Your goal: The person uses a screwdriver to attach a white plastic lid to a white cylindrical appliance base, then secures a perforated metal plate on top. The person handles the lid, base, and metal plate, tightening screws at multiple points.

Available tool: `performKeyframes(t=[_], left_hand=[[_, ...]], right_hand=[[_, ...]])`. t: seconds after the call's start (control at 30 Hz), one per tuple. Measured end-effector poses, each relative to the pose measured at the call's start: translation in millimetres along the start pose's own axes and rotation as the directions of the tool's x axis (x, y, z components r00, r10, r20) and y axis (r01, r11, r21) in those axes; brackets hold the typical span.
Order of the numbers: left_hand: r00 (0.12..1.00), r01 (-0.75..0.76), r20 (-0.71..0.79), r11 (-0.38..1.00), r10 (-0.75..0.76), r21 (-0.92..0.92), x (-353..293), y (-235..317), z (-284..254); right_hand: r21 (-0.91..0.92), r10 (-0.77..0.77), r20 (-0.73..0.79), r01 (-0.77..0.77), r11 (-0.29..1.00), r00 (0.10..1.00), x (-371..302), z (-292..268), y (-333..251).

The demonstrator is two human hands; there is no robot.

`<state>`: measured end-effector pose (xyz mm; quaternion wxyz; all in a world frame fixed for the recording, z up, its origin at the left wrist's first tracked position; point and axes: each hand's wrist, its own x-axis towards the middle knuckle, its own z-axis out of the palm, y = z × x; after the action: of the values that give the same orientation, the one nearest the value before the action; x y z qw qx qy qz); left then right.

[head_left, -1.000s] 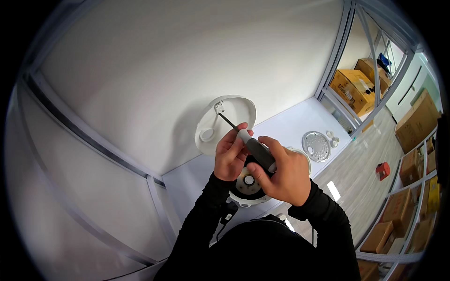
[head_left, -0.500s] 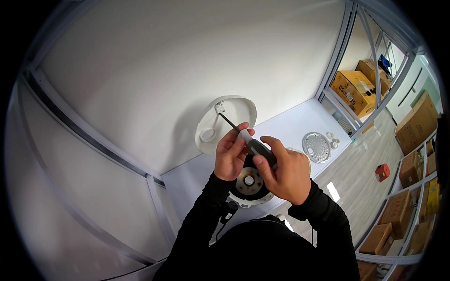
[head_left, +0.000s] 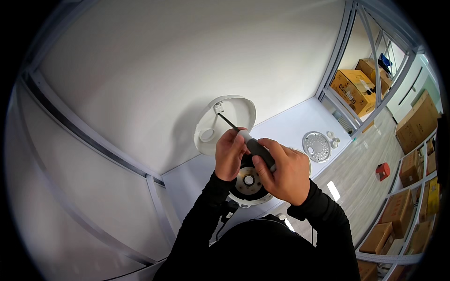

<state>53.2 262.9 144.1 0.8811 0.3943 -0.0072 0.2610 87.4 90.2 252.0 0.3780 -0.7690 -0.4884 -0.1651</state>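
A screwdriver (head_left: pixel 257 149) with a grey and white handle slants up and to the left. My right hand (head_left: pixel 289 174) is wrapped round the back of its handle. Fingers of my left hand (head_left: pixel 228 158) close on the front of the handle, where the dark shaft begins. The tip meets or nearly meets a small fitting at the upper left inside a raised white lid (head_left: pixel 234 122). Below my hands is the round white body of a cooker (head_left: pixel 243 204), its dark inside holding a metal heating plate (head_left: pixel 243 185). My hands hide part of the body.
A perforated metal disc (head_left: pixel 317 147) and a few small pale round parts (head_left: pixel 334 140) lie at the right on the white table (head_left: pixel 286 121). A black plug (head_left: pixel 228 209) hangs by the near side. Cardboard boxes (head_left: pixel 395 210) fill shelves at right; a red object (head_left: pixel 382 172) sits on the floor.
My right fingers have closed further round the screwdriver handle, the index finger lying lower on it. The tip stays at about the same spot on the lid.
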Motion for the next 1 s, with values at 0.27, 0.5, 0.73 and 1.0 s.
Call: performKeyframes(t=[0.27,0.5,0.73,1.0], left_hand=[[0.797,-0.384,0.135,0.321,0.589,0.866,-23.4,24.2,-19.7],[0.538,-0.262,0.259,-0.132,0.803,0.956,-12.9,53.6,-32.5],[0.736,-0.253,-0.025,0.309,0.677,0.917,-16.6,46.7,-50.7],[0.761,-0.237,0.062,0.188,0.646,0.953,-43.7,49.4,-39.1]], right_hand=[[0.051,0.126,0.083,-0.13,0.99,0.989,-6.8,-1.1,16.0],[0.026,0.166,0.175,-0.173,0.985,0.971,-22.5,5.8,52.7],[0.483,0.274,0.337,-0.415,0.771,0.901,-59.2,10.3,125.3],[0.759,0.474,0.238,-0.466,0.454,0.848,-81.2,22.7,160.7]])
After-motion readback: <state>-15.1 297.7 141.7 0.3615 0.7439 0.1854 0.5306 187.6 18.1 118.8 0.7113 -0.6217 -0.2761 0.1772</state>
